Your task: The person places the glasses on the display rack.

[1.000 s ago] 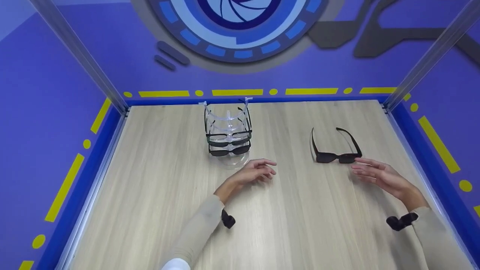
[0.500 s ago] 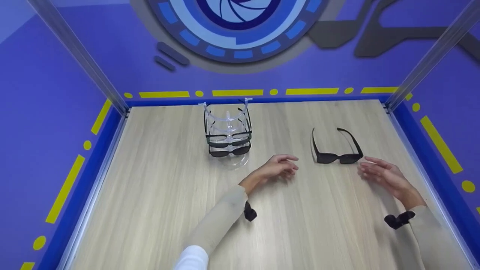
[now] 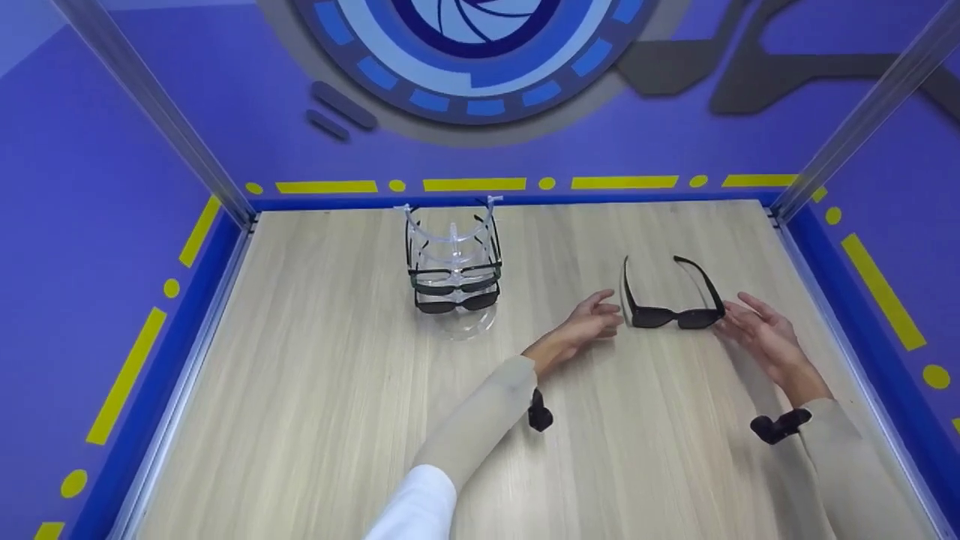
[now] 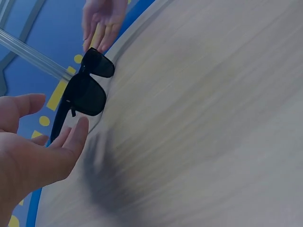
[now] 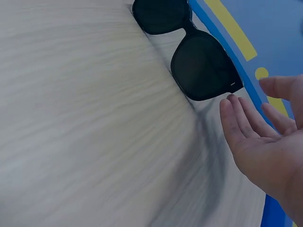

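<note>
Black sunglasses (image 3: pixel 654 318) rest on the right part of the table, lenses toward the person and temples unfolded toward the back. To their left, my left hand (image 3: pixel 585 322) has loosely extended fingers pointing at the near lens corner, with a small gap in the head view. On the other side, my right hand (image 3: pixel 769 337) is at the right hinge corner, its fingertips right at the frame. The right wrist view shows the same sunglasses (image 5: pixel 203 66) just ahead of relaxed fingers (image 5: pixel 232 123). Neither hand grips anything.
A clear display stand (image 3: pixel 454 240) on the left back part of the wooden table (image 3: pixel 337 420) bears several dark-framed glasses (image 3: pixel 457 301), one above another. Blue printed walls (image 3: pixel 135 187) and metal posts enclose the table at the back and both sides.
My left hand has moved right from near the stand to beside the sunglasses. My right hand has shifted slightly, its fingers now right at the frame's corner. The sunglasses stay in place.
</note>
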Available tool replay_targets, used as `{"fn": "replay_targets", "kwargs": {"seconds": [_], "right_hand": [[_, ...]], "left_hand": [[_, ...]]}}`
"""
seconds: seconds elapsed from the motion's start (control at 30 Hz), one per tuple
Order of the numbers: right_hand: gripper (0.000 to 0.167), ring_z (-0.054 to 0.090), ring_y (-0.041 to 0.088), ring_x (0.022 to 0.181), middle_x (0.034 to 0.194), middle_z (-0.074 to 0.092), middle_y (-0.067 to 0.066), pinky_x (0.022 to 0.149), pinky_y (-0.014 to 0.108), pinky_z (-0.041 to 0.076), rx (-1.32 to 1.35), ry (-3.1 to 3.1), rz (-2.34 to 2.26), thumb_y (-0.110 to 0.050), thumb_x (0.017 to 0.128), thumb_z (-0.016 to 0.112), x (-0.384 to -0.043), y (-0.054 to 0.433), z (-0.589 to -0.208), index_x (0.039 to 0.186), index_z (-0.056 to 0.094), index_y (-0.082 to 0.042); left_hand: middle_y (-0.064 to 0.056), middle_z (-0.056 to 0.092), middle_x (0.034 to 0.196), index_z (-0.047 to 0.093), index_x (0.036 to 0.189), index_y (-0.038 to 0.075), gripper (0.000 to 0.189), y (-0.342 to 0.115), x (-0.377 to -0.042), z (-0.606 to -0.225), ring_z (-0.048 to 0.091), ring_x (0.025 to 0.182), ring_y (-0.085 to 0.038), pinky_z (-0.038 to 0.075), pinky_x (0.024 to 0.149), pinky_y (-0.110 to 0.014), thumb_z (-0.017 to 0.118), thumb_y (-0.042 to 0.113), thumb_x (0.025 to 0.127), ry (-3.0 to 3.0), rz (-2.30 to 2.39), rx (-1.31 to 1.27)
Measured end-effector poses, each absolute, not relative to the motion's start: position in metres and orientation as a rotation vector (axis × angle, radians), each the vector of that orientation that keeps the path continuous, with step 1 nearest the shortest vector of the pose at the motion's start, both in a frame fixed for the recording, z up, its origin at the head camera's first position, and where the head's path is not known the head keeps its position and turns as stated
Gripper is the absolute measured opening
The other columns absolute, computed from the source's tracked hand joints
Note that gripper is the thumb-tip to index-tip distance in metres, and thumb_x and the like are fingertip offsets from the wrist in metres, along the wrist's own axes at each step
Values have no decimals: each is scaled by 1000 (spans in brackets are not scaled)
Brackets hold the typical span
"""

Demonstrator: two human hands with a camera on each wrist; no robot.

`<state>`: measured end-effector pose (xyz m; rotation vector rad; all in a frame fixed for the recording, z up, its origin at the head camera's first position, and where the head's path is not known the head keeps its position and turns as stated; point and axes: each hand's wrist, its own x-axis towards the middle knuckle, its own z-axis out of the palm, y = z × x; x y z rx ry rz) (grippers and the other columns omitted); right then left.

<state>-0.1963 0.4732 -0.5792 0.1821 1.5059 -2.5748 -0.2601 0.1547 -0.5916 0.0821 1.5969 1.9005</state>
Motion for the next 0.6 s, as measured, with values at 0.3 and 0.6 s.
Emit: {"fn": "replay_targets", "kwargs": {"seconds": [0.3, 0.6], "right_hand": [[27, 72, 10, 92, 103, 75, -2, 89, 27, 62, 256, 1737, -2351, -3, 105, 52, -196, 465, -580, 121, 64, -21], [30, 72, 9, 95, 104, 77, -2, 88, 26, 61, 244, 1786, -2166, -3, 104, 55, -188, 465, -578, 128, 62, -19]], "left_hand": [[-17, 58, 136, 30, 159, 12, 81, 169, -255, -596, 60, 126, -47, 49, 111, -54, 66, -6, 89, 1473, 1994, 54], [-13, 64, 118, 36, 157, 11, 71, 154, -251, -597, 62, 123, -48, 52, 108, -54, 61, -8, 92, 1524, 1921, 97]]}}
